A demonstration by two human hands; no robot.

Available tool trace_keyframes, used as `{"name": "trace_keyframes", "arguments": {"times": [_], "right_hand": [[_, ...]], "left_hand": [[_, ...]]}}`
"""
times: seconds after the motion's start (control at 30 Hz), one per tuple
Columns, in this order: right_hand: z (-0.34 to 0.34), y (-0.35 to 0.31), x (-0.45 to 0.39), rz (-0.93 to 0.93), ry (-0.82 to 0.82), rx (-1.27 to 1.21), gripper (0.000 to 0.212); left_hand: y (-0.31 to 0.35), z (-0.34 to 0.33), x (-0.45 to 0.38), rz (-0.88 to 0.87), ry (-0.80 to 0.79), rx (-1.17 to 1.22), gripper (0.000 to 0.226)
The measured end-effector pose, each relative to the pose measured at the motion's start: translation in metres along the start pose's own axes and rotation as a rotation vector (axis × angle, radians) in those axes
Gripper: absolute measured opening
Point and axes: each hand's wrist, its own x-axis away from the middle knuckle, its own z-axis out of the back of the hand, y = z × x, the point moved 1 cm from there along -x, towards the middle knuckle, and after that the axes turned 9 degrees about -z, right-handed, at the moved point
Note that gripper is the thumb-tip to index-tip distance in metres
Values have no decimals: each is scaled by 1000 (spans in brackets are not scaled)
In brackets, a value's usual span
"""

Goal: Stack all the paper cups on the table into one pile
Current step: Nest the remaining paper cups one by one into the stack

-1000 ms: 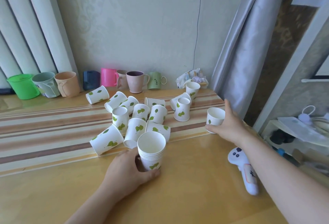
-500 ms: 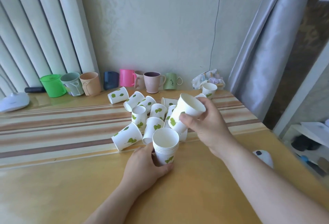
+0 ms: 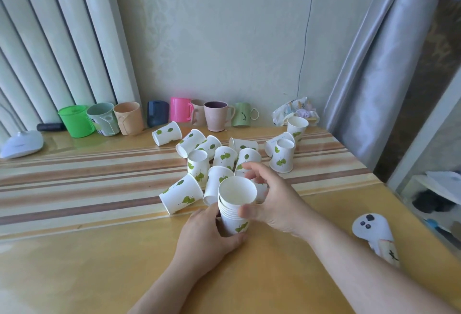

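Though nested, white leaf-printed stack

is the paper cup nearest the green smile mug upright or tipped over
Upright. The paper cup stands alone on its base, open rim facing up, near the table's back right corner.

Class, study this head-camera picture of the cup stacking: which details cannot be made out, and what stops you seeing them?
- Base of the stack, head view: the left hand wraps it.
- The cup behind the stack: covered by the right hand, so its pose is unclear.
- Number of cups in the stack: rims too tightly nested to count.
- Navy mug: too dark to show its shape.
- White controller: lower end blurred.
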Motion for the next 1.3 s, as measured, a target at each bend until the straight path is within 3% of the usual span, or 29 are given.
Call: {"name": "trace_keyframes", "arguments": {"times": [0.07, 0.17, 0.23, 0.27, 0.33, 0.43, 0.5, 0.6, 0.7, 0.83, 0.9, 0.97, 1.07, 1.17, 1.23, 1.3], "right_hand": [[18, 6, -7, -17, 53, -109, 87], [56, 27, -42, -121, 472, -209, 44], [78, 46, -70, -245, 700, -37, 51], [85, 56, -82, -293, 722, 34, 63], [89, 69, -103, -350, 650, 138, 86], [91, 72, -126, -353, 526, 275, 91], [93, 71, -132, -327, 446, 398, 83], [99, 68, -130, -217, 424, 528, 50], [116, 57, -112, -255, 426, 607, 46], [130, 48, -83, -385, 289, 891, 62], [129, 49, -73, -468, 221, 957, 89], [122, 47, -62, -515, 181, 766, 106], [104, 31, -48, -379, 231, 87, 88], [72, -1, -28, -125, 218, -548, 79], [46, -22, -13, 36, 141, -678, 80], [19, -32, -1, 112, 83, -594, 83]], "left_hand": [[-2, -1, -1, 4, 2, -1, 51], [-3, -2, -2, 7, -3, 2, 53], [-4, -3, -2, 10, -6, 4, 56], [-4, -4, -3, 10, -5, 2, 57], [-6, -5, -4, 11, 0, -6, 59], [-6, -5, -6, 19, 6, -14, 59], [-7, -6, -6, 18, 0, -11, 58], [-7, -6, -6, 16, -6, -10, 57], [-5, -5, -6, 16, -7, -10, 54], [-3, -4, -5, 19, -14, -18, 53], [-2, -3, -4, 20, -15, -22, 54], [-1, -2, -3, 18, -16, -22, 56], [1, 0, -2, 15, -15, -15, 56], [4, 1, -1, 13, -15, -16, 55], [5, 2, -2, 18, -19, -17, 55], [5, 2, -1, 13, -11, -15, 57]]}}
